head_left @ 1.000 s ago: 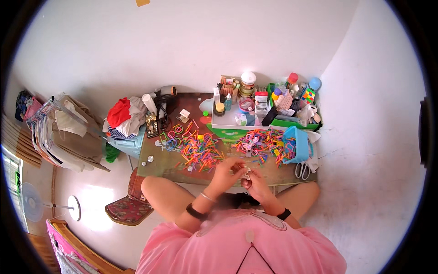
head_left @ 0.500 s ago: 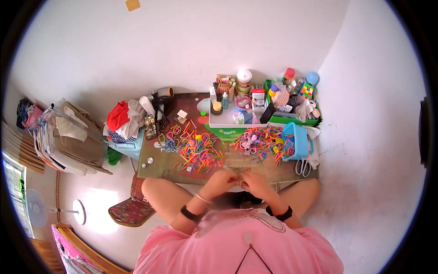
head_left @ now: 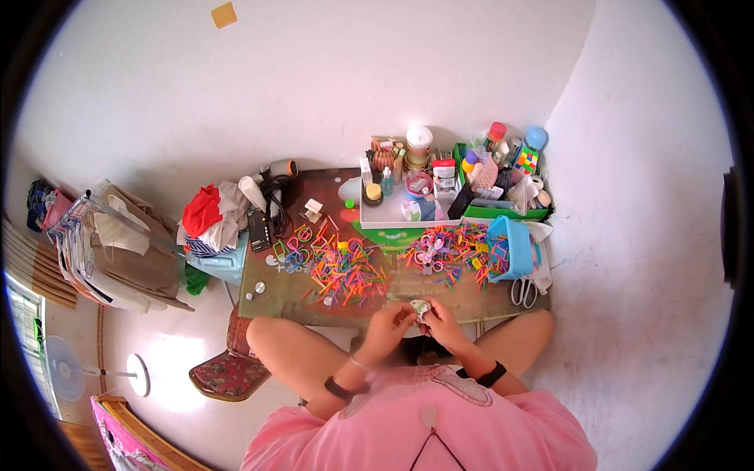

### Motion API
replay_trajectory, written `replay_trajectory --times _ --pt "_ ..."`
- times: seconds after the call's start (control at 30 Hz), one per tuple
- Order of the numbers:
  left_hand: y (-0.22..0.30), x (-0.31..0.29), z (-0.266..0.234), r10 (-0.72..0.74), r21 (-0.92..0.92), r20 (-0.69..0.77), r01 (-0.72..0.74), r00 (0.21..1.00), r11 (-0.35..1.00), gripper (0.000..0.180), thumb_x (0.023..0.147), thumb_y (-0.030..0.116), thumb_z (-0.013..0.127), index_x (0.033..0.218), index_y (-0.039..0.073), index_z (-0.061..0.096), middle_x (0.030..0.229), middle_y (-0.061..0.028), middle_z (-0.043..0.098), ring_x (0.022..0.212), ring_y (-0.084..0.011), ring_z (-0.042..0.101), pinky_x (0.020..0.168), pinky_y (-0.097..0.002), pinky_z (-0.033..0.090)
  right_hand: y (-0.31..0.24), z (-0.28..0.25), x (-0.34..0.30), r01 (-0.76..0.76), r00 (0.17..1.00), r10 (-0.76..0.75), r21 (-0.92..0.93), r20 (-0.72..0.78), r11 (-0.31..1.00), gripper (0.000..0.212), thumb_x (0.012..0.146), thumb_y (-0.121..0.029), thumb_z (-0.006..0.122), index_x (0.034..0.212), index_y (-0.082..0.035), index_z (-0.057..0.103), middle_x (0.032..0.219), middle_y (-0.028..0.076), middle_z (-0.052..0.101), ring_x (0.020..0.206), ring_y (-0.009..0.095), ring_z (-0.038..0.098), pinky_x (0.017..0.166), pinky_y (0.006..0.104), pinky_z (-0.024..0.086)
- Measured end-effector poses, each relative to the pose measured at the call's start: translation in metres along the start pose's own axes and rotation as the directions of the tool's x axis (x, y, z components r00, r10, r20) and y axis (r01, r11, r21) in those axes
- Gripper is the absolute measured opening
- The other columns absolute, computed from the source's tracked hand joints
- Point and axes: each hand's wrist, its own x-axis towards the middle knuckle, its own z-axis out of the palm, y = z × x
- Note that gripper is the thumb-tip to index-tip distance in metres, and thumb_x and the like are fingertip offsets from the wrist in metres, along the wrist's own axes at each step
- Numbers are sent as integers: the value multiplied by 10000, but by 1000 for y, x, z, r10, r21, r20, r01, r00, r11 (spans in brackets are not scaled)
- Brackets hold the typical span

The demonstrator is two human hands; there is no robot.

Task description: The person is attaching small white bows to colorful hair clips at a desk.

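A small, crumpled white-and-green thing, perhaps a wrapper (head_left: 421, 309), is held up at the table's near edge. My right hand (head_left: 444, 326) grips it from the right, fingers closed. On its other side, the fingers of my left hand (head_left: 389, 326) are bent together and pinch its left edge. Just beyond my hands, a heap of colourful plastic sticks (head_left: 345, 271) is spread on the table (head_left: 271, 302). A second pile of mixed sticks and small shapes (head_left: 444, 250) lies farther right.
A blue basket (head_left: 514, 250) is tipped beside the right pile, with scissors (head_left: 524, 292) near it. Behind stand a white box (head_left: 375, 222) of bottles and jars and a green box (head_left: 503, 213) of odds and ends. A chair (head_left: 228, 375) is at the left.
The white-and-green thing now shows between my fingers, where it was mostly hidden before. My hands have come slightly apart. The whole view has shifted a little.
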Motion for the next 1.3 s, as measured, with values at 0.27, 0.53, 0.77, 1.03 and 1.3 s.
replay_trajectory --times 0.27,0.53,0.77,1.03,1.3 --pt "7 2 3 382 436 -63 -319 922 842 154 764 79 634 911 39 609 817 -114 628 728 -261 619 615 -339 496 13 3 5 -40 999 38 60 33 997 236 933 -61 363 1131 -34 488 691 4 482 520 75 465 455 215 367" --pt "-20 1 -7 -24 274 179 -27 984 961 129 805 125 608 882 21 619 752 -122 630 663 -228 618 584 -321 476 18 -12 3 286 955 -205 -839 213 463 176 844 -103 453 971 -14 538 712 174 595 639 321 600 546 421 445" --pt "-28 0 -9 -170 -65 183 184 968 981 170 845 156 619 915 0 626 725 -33 642 693 -77 590 614 -242 468 17 -1 0 265 955 -245 -849 167 456 173 814 -85 485 967 -20 531 694 209 579 658 393 570 561 459 428" --pt "-35 2 -9 -220 -190 193 256 956 948 178 841 159 637 888 -12 625 726 -32 631 704 -75 589 625 -227 469 13 1 4 299 937 -330 -757 117 580 140 810 -79 505 930 -18 541 634 193 558 628 366 575 541 445 416" --pt "-48 0 -6 -207 -79 213 228 955 970 259 839 230 622 867 -27 631 718 -56 635 670 -109 599 608 -259 474 32 2 -2 181 972 -227 -821 64 542 135 825 -124 500 919 -34 537 686 193 578 637 387 570 556 461 427"
